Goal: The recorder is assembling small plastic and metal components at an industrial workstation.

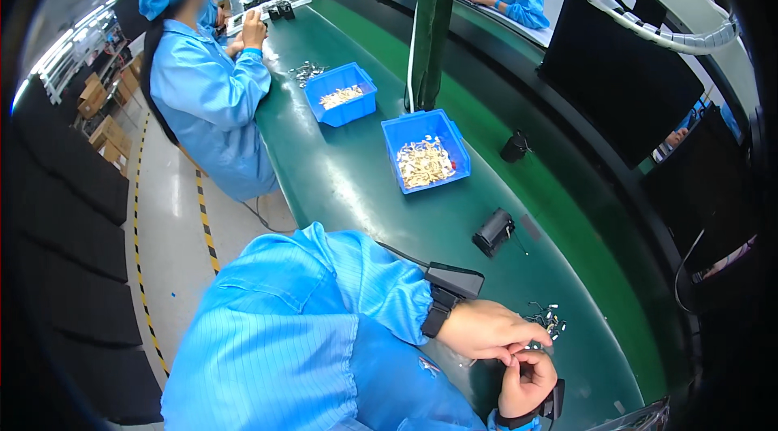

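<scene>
My left hand [489, 329] reaches in from the left, a black strap [440, 311] around its wrist. Thumb and fingertips are pinched together, meeting the fingertips of my right hand [527, 385] just below. The right hand is also closed in a pinch, with its fingers curled. Whatever lies between the fingertips is too small and covered to make out. Right beside the left fingers is a small pile of wired parts with white ends [550, 321], partly hidden by that hand. Farther up the table lies a black cylindrical part [493, 232] with a thin wire.
Two blue bins, a nearer one [393, 139] and a farther one [350, 113], hold small yellowish parts on the green table [340, 188]. Another black part [515, 147] stands past the post [433, 34]. A co-worker in blue [203, 99] sits at left. Dark screens [620, 74] stand at right.
</scene>
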### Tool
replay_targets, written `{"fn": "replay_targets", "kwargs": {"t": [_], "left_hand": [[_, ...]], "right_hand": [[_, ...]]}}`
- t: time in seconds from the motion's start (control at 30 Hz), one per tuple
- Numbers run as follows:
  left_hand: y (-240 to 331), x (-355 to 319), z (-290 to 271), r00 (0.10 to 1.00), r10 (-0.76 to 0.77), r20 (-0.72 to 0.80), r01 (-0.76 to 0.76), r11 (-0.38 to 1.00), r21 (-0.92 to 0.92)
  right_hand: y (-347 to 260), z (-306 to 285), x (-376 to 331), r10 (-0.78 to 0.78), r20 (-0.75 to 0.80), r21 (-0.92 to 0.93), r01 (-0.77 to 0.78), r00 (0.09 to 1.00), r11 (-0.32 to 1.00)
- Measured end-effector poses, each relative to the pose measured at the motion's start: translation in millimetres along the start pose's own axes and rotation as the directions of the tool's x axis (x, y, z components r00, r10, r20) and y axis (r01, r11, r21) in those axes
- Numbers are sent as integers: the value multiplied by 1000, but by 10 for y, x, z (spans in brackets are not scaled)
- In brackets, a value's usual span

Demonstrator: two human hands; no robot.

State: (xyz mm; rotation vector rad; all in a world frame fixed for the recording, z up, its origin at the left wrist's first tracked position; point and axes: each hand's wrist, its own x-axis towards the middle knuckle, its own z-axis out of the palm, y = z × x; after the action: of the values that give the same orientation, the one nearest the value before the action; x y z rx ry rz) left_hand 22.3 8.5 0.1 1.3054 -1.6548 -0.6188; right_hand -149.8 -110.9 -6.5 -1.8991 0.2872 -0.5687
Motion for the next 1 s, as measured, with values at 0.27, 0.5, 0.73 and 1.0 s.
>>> {"fn": "replay_targets", "kwargs": {"t": [0.27,0.5,0.73,1.0], "left_hand": [[4,-5,-31,1000,14,1,-14,1000,8],[6,-2,-44,999,19,-44,-20,1000,-22],[-22,11,-63,993,46,-104,-47,999,-6],[-17,20,-144,982,7,-187,-34,989,-143]], "right_hand": [[-151,-79,36,-38,84,8,37,996,999],[-113,-100,15,-62,60,-102,68,996,992],[-67,-103,15,-16,54,-85,21,998,996],[-66,-134,-25,59,-13,26,-58,998,998]]}}
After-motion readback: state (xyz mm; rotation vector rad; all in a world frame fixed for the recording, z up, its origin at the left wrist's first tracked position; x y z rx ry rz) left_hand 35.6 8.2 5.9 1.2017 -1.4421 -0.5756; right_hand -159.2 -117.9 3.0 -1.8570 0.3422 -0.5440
